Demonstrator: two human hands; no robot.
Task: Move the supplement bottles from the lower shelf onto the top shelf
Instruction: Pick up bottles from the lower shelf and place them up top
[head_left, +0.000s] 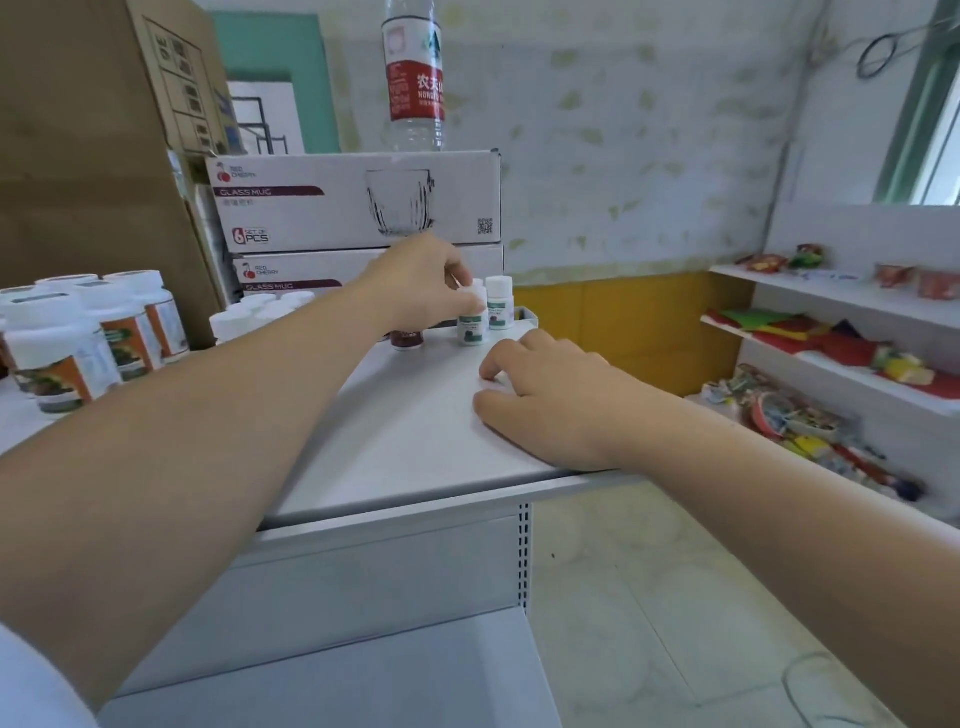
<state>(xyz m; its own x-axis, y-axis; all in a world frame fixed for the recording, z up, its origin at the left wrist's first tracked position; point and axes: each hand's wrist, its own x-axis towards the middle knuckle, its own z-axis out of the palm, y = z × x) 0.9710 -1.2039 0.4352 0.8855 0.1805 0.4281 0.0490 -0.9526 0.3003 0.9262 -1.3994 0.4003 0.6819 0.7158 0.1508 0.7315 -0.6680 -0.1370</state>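
Observation:
My left hand (423, 283) reaches across the white top shelf (415, 436) and pinches the cap of a small white supplement bottle with a green label (471, 326) that stands on the shelf. A second bottle of the same kind (500, 304) stands just to its right. A dark red bottle (406, 339) stands under my left hand, mostly hidden. My right hand (545, 395) rests on the top shelf near its right edge, fingers curled loosely, holding nothing. The lower shelf (363, 670) shows bare grey surface below.
Several larger orange-labelled bottles (78, 338) stand at the left. Two stacked glass-mug boxes (353, 208) with a water bottle (414, 78) on top stand behind the small bottles. A cardboard box (93, 145) is at the back left. Shelves with snack packets (831, 364) are at the right.

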